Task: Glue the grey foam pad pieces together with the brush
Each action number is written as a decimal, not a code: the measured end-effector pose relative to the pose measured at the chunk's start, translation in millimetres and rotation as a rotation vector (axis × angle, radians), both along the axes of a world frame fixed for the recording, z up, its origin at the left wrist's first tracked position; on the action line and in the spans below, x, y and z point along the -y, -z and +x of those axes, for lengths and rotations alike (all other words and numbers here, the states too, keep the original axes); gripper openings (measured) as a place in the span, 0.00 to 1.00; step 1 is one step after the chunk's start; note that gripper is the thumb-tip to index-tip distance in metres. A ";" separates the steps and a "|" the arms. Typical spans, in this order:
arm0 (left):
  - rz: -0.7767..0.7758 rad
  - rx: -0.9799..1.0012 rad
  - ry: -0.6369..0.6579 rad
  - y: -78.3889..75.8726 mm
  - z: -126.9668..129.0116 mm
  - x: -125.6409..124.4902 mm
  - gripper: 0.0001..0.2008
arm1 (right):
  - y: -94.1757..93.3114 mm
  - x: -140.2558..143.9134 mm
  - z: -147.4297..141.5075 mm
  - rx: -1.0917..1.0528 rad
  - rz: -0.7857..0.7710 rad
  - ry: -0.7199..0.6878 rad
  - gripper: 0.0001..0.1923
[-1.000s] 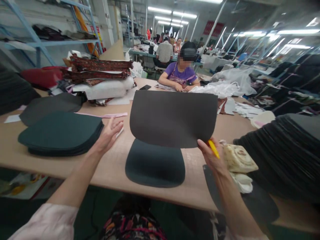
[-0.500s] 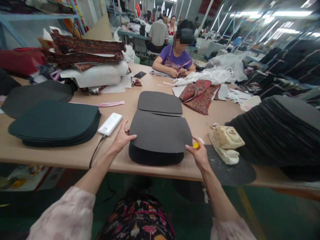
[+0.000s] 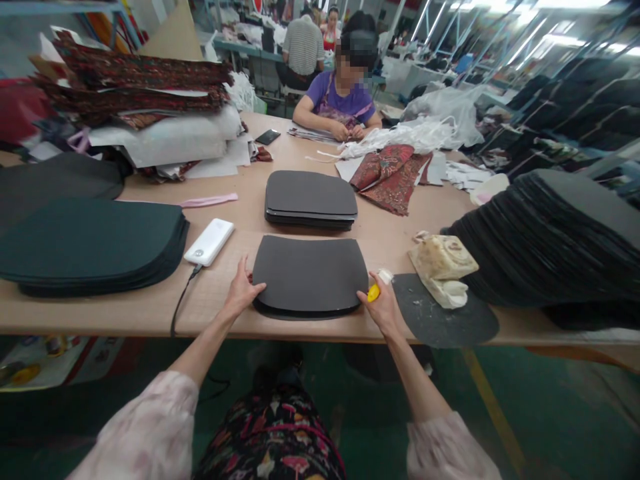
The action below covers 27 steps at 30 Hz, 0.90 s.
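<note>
A long wooden worktop (image 3: 400,247) seen from above its near edge, in a busy sewing workshop. At the middle of the near edge lies a dark grey foam panel (image 3: 310,273) with rounded corners, flat on top of another dark piece whose rim shows beneath it. The left hand (image 3: 241,291) rests on the panel's near left corner, thumb on the foam's edge and fingers loosely spread on the wood beside it. The right hand (image 3: 383,308) touches the panel's near right corner with its fingertips while pinching a yellow marker (image 3: 374,292) between thumb and curled fingers.

Just beyond the panel, toward the middle of the worktop, sits a small stack of similar grey panels (image 3: 310,199). To the left, a white power bank (image 3: 209,241) lies with its cable (image 3: 180,300) running off the near edge. Further left is a thick pile of dark green foam pieces (image 3: 90,243). To the right of the right hand, a cream-coloured rag (image 3: 443,267) sits on a dark flat offcut (image 3: 445,323), and a tall heap of black cut pieces (image 3: 555,233) fills the right end. Red patterned fabric (image 3: 393,177) lies past the middle. At the far edge a person in a purple shirt (image 3: 340,100) sits working.
</note>
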<state>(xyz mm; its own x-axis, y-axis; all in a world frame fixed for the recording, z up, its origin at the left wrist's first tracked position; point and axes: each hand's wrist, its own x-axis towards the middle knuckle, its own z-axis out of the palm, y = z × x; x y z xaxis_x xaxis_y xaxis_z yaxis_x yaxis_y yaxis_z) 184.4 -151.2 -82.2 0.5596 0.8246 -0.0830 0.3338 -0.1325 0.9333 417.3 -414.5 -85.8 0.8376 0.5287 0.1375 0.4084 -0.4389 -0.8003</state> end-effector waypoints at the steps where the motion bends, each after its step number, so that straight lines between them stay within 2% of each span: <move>1: 0.020 -0.015 -0.006 2.8 -0.4 -0.1 0.48 | 2.2 -0.3 0.2 -0.011 -0.010 -0.005 0.33; 7: 0.111 -0.112 -0.006 14.3 -3.7 2.0 0.49 | 17.3 -1.0 2.9 -0.006 -0.037 -0.027 0.35; 13: 0.136 -0.128 0.023 20.8 -4.8 3.7 0.49 | 18.8 -3.0 3.7 -0.045 -0.088 -0.029 0.35; 21: 0.216 -0.228 0.017 17.6 -5.2 6.7 0.49 | 18.6 -3.9 3.8 -0.034 -0.100 -0.054 0.35; 27: 0.193 -0.229 0.040 17.1 -4.4 7.0 0.50 | 20.1 -3.4 3.9 -0.037 -0.104 -0.073 0.35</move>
<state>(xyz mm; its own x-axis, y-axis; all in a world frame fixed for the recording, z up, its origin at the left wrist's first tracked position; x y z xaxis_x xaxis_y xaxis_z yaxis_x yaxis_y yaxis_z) 180.0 -158.1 -99.3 0.5770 0.8149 -0.0544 0.5234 -0.3178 0.7906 421.2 -411.1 -105.9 0.8000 0.5980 0.0486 0.4135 -0.4909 -0.7668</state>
